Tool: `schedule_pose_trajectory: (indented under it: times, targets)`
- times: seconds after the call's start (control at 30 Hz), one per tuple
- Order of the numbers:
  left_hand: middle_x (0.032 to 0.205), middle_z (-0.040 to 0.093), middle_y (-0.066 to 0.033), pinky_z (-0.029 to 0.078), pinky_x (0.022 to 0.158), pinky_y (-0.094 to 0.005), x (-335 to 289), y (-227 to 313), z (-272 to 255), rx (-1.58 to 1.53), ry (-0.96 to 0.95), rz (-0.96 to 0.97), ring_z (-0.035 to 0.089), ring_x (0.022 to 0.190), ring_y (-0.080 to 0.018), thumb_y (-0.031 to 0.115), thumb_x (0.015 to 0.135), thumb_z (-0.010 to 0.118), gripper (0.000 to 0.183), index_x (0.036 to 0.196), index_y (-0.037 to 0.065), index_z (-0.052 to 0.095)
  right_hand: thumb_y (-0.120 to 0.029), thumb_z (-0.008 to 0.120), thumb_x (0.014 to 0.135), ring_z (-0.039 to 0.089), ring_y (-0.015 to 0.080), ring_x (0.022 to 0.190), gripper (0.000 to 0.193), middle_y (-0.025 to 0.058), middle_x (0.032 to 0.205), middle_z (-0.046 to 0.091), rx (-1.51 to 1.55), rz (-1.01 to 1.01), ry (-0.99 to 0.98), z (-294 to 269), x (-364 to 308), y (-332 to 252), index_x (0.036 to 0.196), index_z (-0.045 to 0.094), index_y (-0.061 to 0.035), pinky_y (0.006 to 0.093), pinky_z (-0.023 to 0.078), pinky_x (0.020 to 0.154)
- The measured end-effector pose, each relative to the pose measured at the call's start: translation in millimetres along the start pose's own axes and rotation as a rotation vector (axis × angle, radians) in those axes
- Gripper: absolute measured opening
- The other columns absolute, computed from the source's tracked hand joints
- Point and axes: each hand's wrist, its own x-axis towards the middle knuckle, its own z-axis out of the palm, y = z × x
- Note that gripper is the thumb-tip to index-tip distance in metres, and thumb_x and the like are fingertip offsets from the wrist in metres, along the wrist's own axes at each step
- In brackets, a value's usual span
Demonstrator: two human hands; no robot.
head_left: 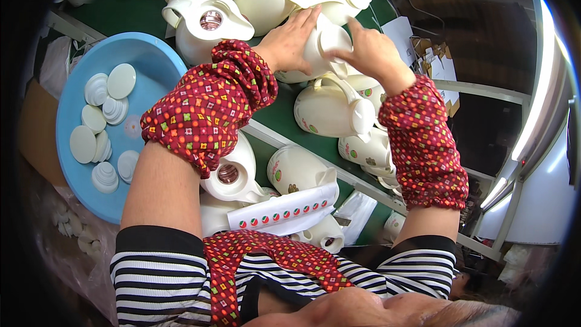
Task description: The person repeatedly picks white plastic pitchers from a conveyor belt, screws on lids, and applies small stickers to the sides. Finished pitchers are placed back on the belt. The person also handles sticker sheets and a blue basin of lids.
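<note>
My left hand [290,41] clasps the side of a cream vacuum jug [316,48], its fingers stretched along the body and the thumb spread below. My right hand [376,51] is at the same jug's rounded top, thumb and index finger apart on either side of it. The jug lies tilted; part of it is hidden behind my hands. Just behind my left hand stands an open-topped jug [212,21] with a shiny inner mouth. A capped jug [342,1] lies beyond my fingertips. Below my hands lies another handled jug [330,109].
A blue basin [72,169] at left holds several white round lids [121,80]. More jugs [302,168] and a sheet of round red-and-green stickers [281,215] lie close to my body. A metal rail [272,135] crosses the green surface [311,139]. Cardboard boxes [445,63] stand at right.
</note>
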Motion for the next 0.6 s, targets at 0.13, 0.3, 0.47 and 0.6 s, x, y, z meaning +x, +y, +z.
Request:
schedule_pose_trajectory:
  times: [0.13, 0.3, 0.47, 0.6]
  targets:
    - [0.166, 0.026, -0.0226, 0.039, 0.123, -0.0447, -0.8, -0.6, 1.3, -0.018, 0.004, 0.010, 0.032, 0.153, -0.0390, 0.027, 0.058, 0.100, 0.147, 0.167, 0.011, 0.003, -0.052, 0.074, 0.090, 0.072, 0.0440, 0.095, 0.081, 0.0283, 0.110, 0.071, 0.036, -0.107, -0.063, 6.2, 1.2, 8.0, 0.145, 0.050, 0.0017, 0.0491, 0.058, 0.084]
    - [0.166, 0.027, -0.0222, 0.040, 0.122, -0.0448, 0.1, -0.5, 2.5, 0.017, -0.001, -0.002, 0.033, 0.153, -0.0396, 0.027, 0.057, 0.100, 0.147, 0.167, 0.010, 0.004, -0.048, 0.078, 0.088, 0.069, 0.0427, 0.109, 0.080, 0.0252, 0.125, 0.065, 0.051, 0.098, -0.098, 8.4, -4.9, 6.6, 0.154, 0.047, -0.0147, 0.0469, 0.057, 0.094]
    - [0.165, 0.028, -0.0224, 0.040, 0.122, -0.0443, -2.2, 0.5, 1.8, -0.015, 0.013, 0.012, 0.033, 0.152, -0.0405, 0.026, 0.057, 0.100, 0.146, 0.167, 0.008, 0.005, -0.048, 0.082, 0.085, 0.066, 0.0412, 0.111, 0.085, 0.0236, 0.122, 0.065, -0.018, -0.279, -0.108, 6.8, -4.7, 22.2, 0.149, 0.046, -0.0062, 0.0466, 0.055, 0.095]
    - [0.163, 0.030, -0.0214, 0.042, 0.121, -0.0448, 0.7, -0.8, 10.5, -0.010, 0.039, 0.046, 0.035, 0.151, -0.0395, 0.026, 0.056, 0.100, 0.146, 0.166, 0.007, 0.007, -0.060, 0.060, 0.097, 0.074, 0.0388, 0.079, 0.072, 0.0237, 0.078, 0.069, -0.176, -0.093, 0.013, 27.3, -6.2, 6.6, 0.122, 0.053, 0.0076, 0.0417, 0.059, 0.071]
